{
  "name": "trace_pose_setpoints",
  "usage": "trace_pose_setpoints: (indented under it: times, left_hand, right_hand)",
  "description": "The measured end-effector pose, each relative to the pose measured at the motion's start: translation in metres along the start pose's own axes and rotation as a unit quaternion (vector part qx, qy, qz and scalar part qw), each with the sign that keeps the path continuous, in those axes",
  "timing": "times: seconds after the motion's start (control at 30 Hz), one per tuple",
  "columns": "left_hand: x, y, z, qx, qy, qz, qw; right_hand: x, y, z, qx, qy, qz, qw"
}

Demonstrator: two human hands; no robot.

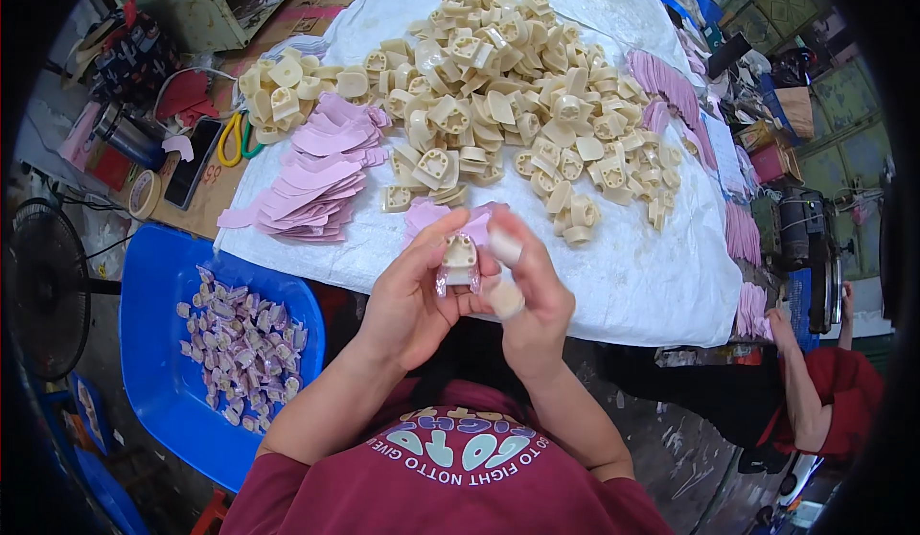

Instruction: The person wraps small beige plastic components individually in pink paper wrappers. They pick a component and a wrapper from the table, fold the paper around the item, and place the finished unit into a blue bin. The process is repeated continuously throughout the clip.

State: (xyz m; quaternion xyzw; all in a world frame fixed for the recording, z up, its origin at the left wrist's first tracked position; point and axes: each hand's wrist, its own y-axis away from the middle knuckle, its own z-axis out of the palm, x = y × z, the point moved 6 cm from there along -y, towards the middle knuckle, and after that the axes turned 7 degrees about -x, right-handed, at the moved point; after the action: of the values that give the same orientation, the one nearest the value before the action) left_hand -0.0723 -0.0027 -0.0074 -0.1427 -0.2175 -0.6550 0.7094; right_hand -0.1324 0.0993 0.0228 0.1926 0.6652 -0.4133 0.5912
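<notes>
In front of my chest, my left hand (402, 300) is closed around a small cream plastic shoe heel (460, 250), its holed end turned up. A glossy pink strip (443, 280) hangs along the sides of the heel. My right hand (539, 310) is close beside it on the right, with pale covers on some fingers. Those fingers are smeared by motion, so their grip is unclear. Just beyond my hands lie some pink pieces (422, 213). Farther back, a large heap of bare cream heels (498, 84) covers the white cloth (652, 276).
Fanned pink pieces (311, 185) lie left of the heap. At lower left stands a blue tub (144, 343) with many pink-covered heels (240, 343). Scissors (230, 142), a phone (192, 166) and a tape roll (144, 196) rest at left. Another person (815, 406) works at far right.
</notes>
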Motion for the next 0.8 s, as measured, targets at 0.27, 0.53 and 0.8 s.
trace_pose_setpoints:
  times: [0.27,0.53,0.8]
  left_hand:
    - [0.010,-0.003,0.020,0.094,-0.109,0.094,0.985]
    - [0.012,-0.007,0.011,0.088,-0.215,0.168,0.958]
    - [0.007,-0.012,-0.008,0.079,-0.191,0.087,0.975]
  right_hand:
    - [0.020,-0.009,0.018,-0.113,-0.189,0.133,0.966]
    - [0.019,-0.015,0.022,-0.117,-0.135,0.263,0.948]
    - [0.016,-0.015,0.021,-0.188,0.134,0.005,0.973]
